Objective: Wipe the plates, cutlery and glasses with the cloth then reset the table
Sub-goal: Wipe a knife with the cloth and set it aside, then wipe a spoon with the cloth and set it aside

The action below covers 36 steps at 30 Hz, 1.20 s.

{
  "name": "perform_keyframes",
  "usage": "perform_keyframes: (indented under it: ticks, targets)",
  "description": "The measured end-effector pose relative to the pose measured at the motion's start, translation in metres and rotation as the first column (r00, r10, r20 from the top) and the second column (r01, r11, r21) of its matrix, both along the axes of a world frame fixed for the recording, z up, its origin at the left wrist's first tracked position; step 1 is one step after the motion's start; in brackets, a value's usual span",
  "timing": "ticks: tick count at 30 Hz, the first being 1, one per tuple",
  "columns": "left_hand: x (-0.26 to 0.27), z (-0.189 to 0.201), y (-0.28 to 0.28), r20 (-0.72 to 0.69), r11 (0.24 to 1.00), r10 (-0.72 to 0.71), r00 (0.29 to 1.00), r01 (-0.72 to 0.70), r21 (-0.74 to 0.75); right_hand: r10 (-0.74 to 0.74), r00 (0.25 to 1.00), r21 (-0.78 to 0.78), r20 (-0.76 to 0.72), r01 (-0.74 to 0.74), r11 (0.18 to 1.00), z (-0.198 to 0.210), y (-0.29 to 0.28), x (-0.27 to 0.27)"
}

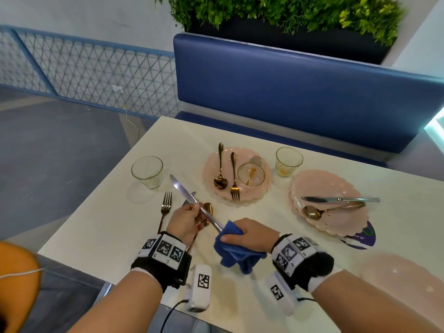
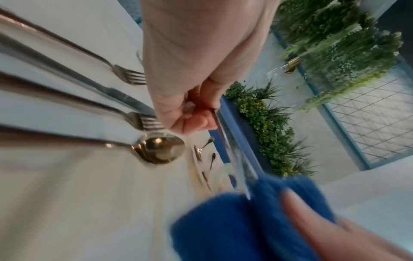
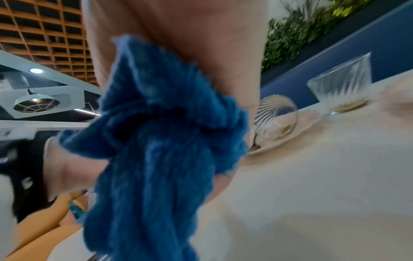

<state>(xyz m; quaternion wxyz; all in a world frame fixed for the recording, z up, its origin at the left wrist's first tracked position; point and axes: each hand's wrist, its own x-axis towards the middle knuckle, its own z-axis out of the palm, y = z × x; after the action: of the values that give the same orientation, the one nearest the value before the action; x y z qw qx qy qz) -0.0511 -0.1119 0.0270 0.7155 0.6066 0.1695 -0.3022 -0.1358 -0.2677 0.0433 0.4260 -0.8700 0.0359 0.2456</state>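
Note:
My left hand pinches a silver knife near its middle, with the blade pointing up and away to the left. My right hand grips a blue cloth bunched round the knife's handle end. In the left wrist view the knife runs from my left hand into the cloth. The right wrist view shows the cloth hanging from my right hand. Below the knife, a fork, a gold spoon and another knife lie on the white table.
An upright glass stands at the left. The centre pink plate holds a spoon, a fork and a tipped glass. Another glass stands behind the right plate, which carries a knife and spoon. A blue bench backs the table.

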Motion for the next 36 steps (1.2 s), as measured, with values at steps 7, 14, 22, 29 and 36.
perform_keyframes:
  ticks: [7, 14, 22, 29, 36]
  targets:
    - [-0.014, -0.032, 0.006, 0.165, 0.610, -0.696, 0.699, 0.454, 0.649, -0.587, 0.809, 0.329, 0.014, 0.551, 0.767, 0.024, -0.065, 0.010]
    - [-0.024, -0.049, -0.006, 0.050, 0.354, -0.851, 0.522, 0.503, 0.788, -0.694, 0.719, 0.415, 0.027, 0.624, 0.663, 0.033, -0.084, 0.018]
    - [-0.005, -0.044, -0.017, -0.051, 0.189, -0.897, 0.440, 0.485, 0.854, -0.761, 0.641, 0.509, -0.098, 0.690, 0.516, 0.036, -0.092, 0.025]
    - [0.084, -0.002, -0.075, 0.222, 0.473, -0.763, 0.607, 0.290, 0.832, -0.771, 0.590, 0.628, -0.238, 0.700, 0.342, 0.040, -0.105, 0.037]
    - [0.172, -0.014, -0.128, 0.116, 0.421, -0.687, 0.717, 0.264, 0.868, -0.728, 0.597, 0.730, -0.336, 0.654, 0.199, 0.025, -0.118, 0.026]
